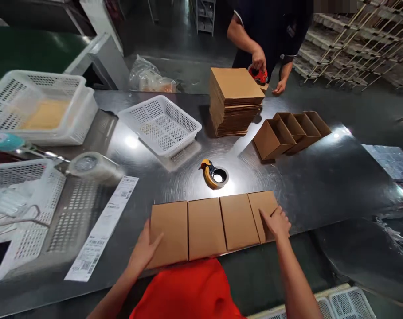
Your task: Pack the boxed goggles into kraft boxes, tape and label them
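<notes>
Several closed brown boxes (206, 228) stand side by side in a row at the near edge of the metal table. My left hand (144, 248) presses on the left end of the row, its thumb over the top of the leftmost box. At the right end, my right hand (277, 221) grips the last box, thumb on top and fingers around its far side. Between them the boxes touch or nearly touch. Just beyond the row lies a yellow and black tape dispenser (213, 174).
Flat cardboard (236, 102) is stacked at the back, with open boxes (274, 139) to its right. A person (271, 40) across the table holds a red tape dispenser (258, 74). White baskets (161, 126), a film roll (94, 167) and a label strip (103, 226) lie left.
</notes>
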{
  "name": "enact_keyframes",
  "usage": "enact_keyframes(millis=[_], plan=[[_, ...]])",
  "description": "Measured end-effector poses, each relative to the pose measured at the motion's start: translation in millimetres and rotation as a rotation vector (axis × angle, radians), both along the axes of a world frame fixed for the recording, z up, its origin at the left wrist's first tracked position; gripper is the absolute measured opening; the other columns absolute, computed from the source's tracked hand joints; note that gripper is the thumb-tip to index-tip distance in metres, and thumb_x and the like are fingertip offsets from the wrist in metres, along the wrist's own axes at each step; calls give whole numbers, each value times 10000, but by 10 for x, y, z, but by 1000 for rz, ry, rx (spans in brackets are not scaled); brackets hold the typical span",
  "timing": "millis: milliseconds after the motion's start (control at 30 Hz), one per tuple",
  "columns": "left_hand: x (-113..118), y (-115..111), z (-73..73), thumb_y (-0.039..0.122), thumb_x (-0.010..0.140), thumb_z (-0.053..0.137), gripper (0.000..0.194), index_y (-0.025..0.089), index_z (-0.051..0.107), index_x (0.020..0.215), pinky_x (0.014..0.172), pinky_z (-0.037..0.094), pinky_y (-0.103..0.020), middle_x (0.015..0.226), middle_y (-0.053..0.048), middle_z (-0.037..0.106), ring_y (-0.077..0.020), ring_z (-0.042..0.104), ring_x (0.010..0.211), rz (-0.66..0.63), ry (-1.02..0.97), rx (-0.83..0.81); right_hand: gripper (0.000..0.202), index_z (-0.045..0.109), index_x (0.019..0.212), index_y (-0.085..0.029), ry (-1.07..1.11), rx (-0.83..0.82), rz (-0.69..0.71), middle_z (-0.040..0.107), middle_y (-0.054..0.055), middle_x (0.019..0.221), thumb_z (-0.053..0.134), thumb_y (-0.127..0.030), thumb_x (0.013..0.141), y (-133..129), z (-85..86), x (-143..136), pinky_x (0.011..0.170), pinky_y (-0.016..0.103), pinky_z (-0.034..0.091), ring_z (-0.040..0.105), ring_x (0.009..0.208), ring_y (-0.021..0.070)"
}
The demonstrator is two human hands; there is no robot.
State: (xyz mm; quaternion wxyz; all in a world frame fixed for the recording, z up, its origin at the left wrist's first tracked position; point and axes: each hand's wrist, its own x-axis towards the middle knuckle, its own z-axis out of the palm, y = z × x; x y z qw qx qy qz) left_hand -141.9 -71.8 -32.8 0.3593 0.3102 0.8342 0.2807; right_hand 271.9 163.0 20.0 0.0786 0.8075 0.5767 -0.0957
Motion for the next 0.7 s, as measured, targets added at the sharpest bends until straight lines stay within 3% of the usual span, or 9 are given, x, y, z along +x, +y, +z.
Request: enact_keyframes(millis=[67,133,200,333,433,533,600,700], plan=[[-180,-49,95,514,751,614,985,126,162,1535,1138,293,-550,1597,-238,205,-397,232,1464,-85,227,-24,952,274,1453,55,-7,112,30,530,337,1280,418,-669,851,-201,-87,-397,916,564,401,530,1160,437],[-255,-88,196,524,683,704,1058,187,188,1543,1083,279,-661,1622,-250,26,-475,119,1469,-165,390,-161,902,257,1470,44,-3,242,65,474,348,1352,359,-637,888,-368,-178,-702,917,582,396,493,1203,437],[-246,-107,285,542,629,766,1057,272,271,1524,1007,298,-723,1626,-233,-60,-532,90,1451,-231,480,-287,827,294,1475,-4,-8,338,118,404,325,1440,327,-607,910,-467,-249,-867,936,592,385,441,1261,432],[-124,-83,388,587,599,785,1008,370,350,1482,1014,269,-716,1652,-141,-3,-557,29,1441,-287,531,-294,703,438,1414,-66,-48,407,264,366,279,1497,329,-561,926,-487,-302,-898,1000,600,330,340,1357,411],[-43,-53,411,560,559,822,997,386,411,1450,1034,205,-732,1654,-111,60,-574,-15,1432,-224,481,-215,679,515,1363,-80,-55,402,420,383,252,1502,302,-557,929,-485,-257,-963,1041,619,278,297,1389,407],[-28,-55,396,473,478,888,1018,386,483,1408,1056,143,-744,1639,-110,162,-571,-31,1432,-119,365,-68,711,514,1366,-64,-7,451,547,348,261,1521,250,-565,936,-551,-158,-1229,1059,626,261,278,1406,414],[-95,-80,353,442,496,884,994,379,488,1405,1083,146,-718,1634,-96,189,-548,44,1441,-57,303,30,728,443,1421,-41,41,522,587,290,266,1550,232,-551,946,-621,-108,-1473,1083,618,238,233,1434,405],[-375,-161,238,477,726,717,825,282,402,1464,1124,278,-561,1631,-124,172,-426,270,1431,48,309,86,775,298,1488,13,88,521,614,280,276,1550,191,-533,949,-718,-139,-1793,1105,611,214,193,1455,389]])
